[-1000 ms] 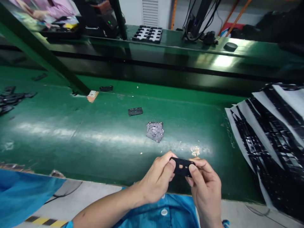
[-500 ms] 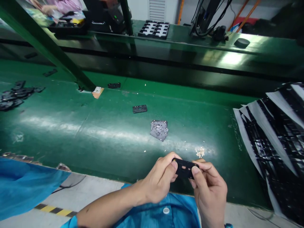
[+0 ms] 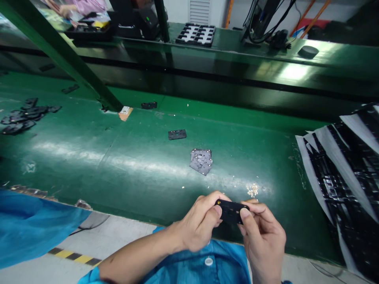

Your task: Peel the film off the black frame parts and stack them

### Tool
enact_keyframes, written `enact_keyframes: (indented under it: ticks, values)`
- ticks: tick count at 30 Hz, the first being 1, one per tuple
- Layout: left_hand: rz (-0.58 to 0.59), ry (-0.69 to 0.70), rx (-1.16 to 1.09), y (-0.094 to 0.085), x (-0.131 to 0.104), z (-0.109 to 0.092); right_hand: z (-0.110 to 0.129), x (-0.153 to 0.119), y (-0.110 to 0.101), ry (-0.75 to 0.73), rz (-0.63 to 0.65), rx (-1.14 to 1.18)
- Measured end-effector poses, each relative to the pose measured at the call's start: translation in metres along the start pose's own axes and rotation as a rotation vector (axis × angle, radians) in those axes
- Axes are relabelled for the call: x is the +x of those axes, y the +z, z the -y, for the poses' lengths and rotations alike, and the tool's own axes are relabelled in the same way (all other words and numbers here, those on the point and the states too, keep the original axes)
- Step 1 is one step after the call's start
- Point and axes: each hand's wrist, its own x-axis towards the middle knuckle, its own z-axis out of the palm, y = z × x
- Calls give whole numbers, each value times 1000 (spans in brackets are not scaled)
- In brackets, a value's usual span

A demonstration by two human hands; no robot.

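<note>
A small black plastic plate (image 3: pixel 231 212) with cut-outs is held between my two hands, above the front part of the green bench. My left hand (image 3: pixel 204 221) grips its left end, thumb on the upper face. At the right end my right hand (image 3: pixel 260 228) pinches it between thumb and fingers. Beyond my hands lies a fanned stack of dark flat plates (image 3: pixel 201 161). Just past my right hand is a little heap of tiny pale pieces (image 3: pixel 252 190). One single black plate (image 3: pixel 177 134) rests farther back.
A pile of black parts (image 3: pixel 25 116) lies at the left. Black-and-white striped sheeting (image 3: pixel 349 185) covers the right side. A green post (image 3: pixel 77 71) slants across the left. On the rear shelf are a white-and-black tray (image 3: pixel 196 34) and a co-worker's pink sleeve (image 3: pixel 90 6).
The plate has tilted slightly in my hands, and its cut-outs look darker. Both hands keep their hold. The whole view has shifted a little, the bench things appearing farther right.
</note>
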Motion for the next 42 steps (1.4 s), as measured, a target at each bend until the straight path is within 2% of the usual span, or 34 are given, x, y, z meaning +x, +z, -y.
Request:
enact_keyframes:
  ticks: [7,17,26,32,37,40,42]
  values:
    - [-96,38,22,3,0,6,6,0,6,-71,17,-31]
    - [-76,64,-80,8,-1,16,11,-2,6,-146,1,-91]
    - [-126,57,-155,13,-2,18,10,-8,10,-247,1,-108]
    - [-186,49,-107,16,-3,18,7,-12,7,-332,30,-139]
    - [-265,-14,-52,18,-4,19,5,-18,7,-477,71,-217]
    - [-301,-100,-108,21,-4,17,5,-19,8,-572,72,-285]
    - [-337,-179,-170,24,-4,14,6,-18,9,-573,78,-283]
